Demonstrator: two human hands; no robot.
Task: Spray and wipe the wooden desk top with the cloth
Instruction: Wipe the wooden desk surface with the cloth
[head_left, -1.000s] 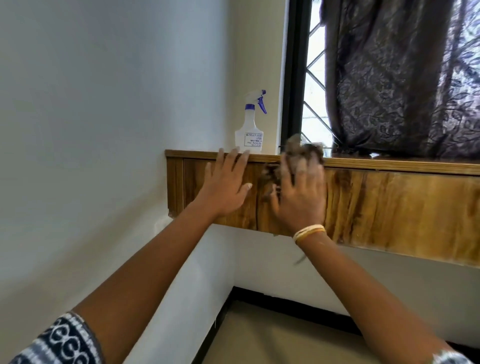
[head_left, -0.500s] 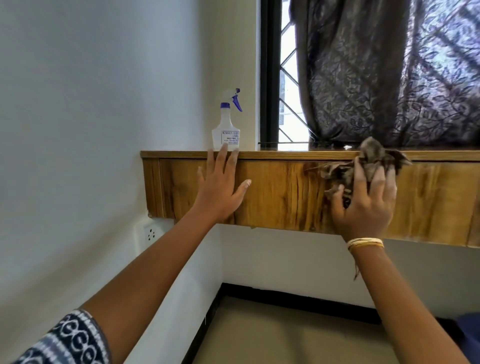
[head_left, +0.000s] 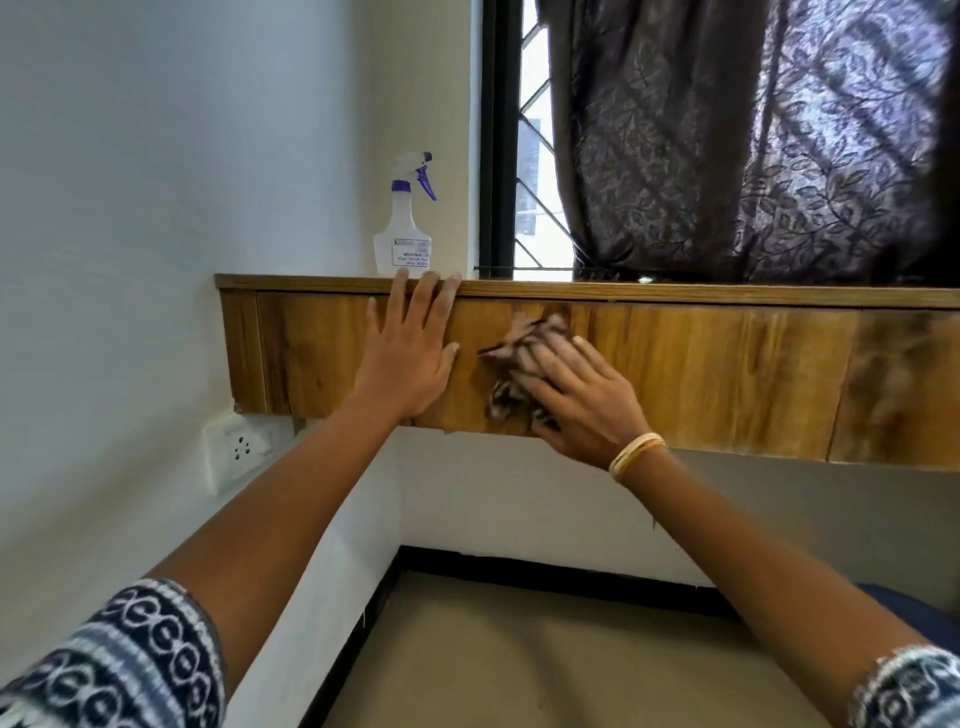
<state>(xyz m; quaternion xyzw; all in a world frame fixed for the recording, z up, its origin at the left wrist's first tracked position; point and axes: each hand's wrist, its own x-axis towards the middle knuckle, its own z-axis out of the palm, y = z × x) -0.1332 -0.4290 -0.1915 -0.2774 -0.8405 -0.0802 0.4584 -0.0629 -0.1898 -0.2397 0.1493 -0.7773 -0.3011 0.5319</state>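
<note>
The wooden desk (head_left: 727, 364) runs along the wall under the window, and I see its front panel from below. My left hand (head_left: 408, 353) lies flat on that panel with fingers apart, fingertips at the top edge. To its right, my right hand (head_left: 576, 395) presses a brown patterned cloth (head_left: 524, 338) against the panel; the cloth is blurred. A white spray bottle (head_left: 402, 234) with a blue trigger stands upright on the desk top, just above my left hand.
A dark patterned curtain (head_left: 753, 140) hangs over the window at the right. A wall socket (head_left: 236, 449) sits under the desk's left end. White walls close the corner at the left. A blue object (head_left: 909, 608) shows at the lower right.
My right hand has swept the cloth back left along the front panel, close to my left hand. The left hand has stayed flat on the panel.
</note>
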